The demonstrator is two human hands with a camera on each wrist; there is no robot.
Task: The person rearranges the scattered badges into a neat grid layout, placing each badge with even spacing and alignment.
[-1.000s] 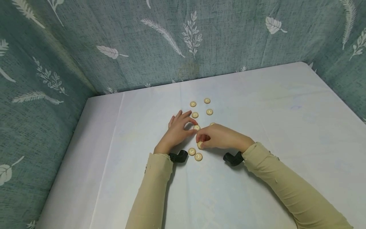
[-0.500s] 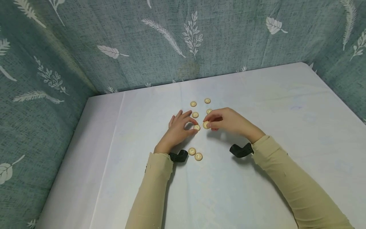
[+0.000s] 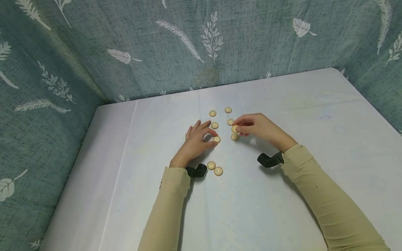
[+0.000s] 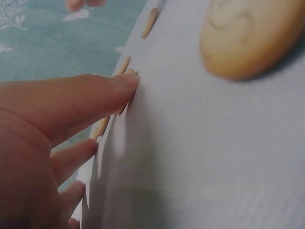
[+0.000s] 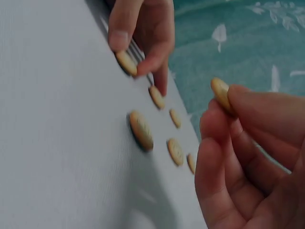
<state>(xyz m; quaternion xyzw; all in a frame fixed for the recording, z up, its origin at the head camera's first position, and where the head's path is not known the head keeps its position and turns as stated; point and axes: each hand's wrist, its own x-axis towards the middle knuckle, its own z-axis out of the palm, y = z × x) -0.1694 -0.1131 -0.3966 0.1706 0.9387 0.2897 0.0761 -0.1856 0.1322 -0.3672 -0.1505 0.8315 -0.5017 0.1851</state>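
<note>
While the left hand [image 3: 196,144] pinches one biscuit-like disc [image 3: 216,139] on the white table [image 3: 267,209], other fingers spread, I've got the right hand [image 3: 260,129] holding a raised disc [image 3: 235,129] between thumb and fingers, near the right-hand row of discs [image 3: 235,137].

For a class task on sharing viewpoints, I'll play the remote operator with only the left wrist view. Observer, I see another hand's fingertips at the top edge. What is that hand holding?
Observer: In the head view, the right hand is pinching a biscuit.

Operator: Is it resting on the table?

Observer: No, the right wrist view shows it held up off the table.

Operator: I can make out only a few biscuits. How many are there altogether?

Observer: The head view shows nine biscuits, counting those in the hands.
</note>
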